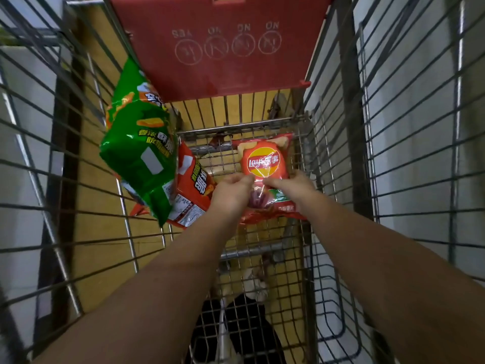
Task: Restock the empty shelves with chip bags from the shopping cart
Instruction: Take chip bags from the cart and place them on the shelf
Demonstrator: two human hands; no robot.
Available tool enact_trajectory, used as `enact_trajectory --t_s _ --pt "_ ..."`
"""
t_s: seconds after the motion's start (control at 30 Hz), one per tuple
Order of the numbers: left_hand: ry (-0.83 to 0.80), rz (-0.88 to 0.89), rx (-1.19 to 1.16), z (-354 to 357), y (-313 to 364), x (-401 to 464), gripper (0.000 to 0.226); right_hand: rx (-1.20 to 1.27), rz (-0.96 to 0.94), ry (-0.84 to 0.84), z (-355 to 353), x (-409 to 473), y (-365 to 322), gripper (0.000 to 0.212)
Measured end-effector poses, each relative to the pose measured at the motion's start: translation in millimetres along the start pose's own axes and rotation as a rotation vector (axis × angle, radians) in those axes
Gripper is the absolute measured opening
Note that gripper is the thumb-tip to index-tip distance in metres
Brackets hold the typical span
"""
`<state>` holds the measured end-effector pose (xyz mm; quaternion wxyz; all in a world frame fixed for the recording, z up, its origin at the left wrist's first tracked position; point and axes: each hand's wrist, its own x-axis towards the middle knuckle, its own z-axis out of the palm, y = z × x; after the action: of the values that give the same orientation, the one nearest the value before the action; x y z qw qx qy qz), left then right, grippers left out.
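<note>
I look down into a wire shopping cart (309, 158). A red Lay's chip bag (265, 158) lies flat on the cart's mesh floor. My left hand (232, 191) pinches the bag's near left part and my right hand (291, 186) grips its near right part, both with curled fingers. A large green chip bag (139, 151) leans against the cart's left wall. An orange-red chip bag (193, 195) lies partly under the green one, just left of my left hand.
A red plastic child-seat flap (220, 43) closes the cart's far end. Wire walls rise close on the left (52, 179) and right (393, 153). Yellow floor and dark shoes show through the mesh below. White shelf panels stand on both sides.
</note>
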<state>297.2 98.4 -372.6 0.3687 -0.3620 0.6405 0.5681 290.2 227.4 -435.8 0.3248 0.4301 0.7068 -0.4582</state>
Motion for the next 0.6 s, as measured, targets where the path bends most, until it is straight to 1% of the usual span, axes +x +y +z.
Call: enact_trajectory --t_s 0.03,0.13,0.23,0.33,0.5,0.53,0.6 --pt "-0.008 -0.012 0.006 1 0 2 0.033 0.048 0.045 -0.039 1 0 4 0.091" --pt "-0.013 -0.038 0.017 -1 -2 3 0.039 0.192 0.093 -0.142 2 -1 14 0.068" --pt "-0.006 -0.064 0.039 -2 -6 4 0.048 0.32 0.112 -0.197 3 -8 22 0.062" --pt "0.006 -0.073 0.015 -6 -8 0 0.059 0.328 0.136 -0.327 1 -18 33 0.062" --pt "0.004 -0.03 0.052 -16 -9 -10 0.092 0.255 0.085 -0.67 -6 -42 43 0.064" --pt "0.0 -0.022 0.051 -18 -10 -13 0.096 0.243 0.063 -0.715 -7 -46 42 0.068" --pt "0.018 -0.006 0.036 -24 -13 -17 0.097 0.218 0.025 -0.765 -7 -53 39 0.087"
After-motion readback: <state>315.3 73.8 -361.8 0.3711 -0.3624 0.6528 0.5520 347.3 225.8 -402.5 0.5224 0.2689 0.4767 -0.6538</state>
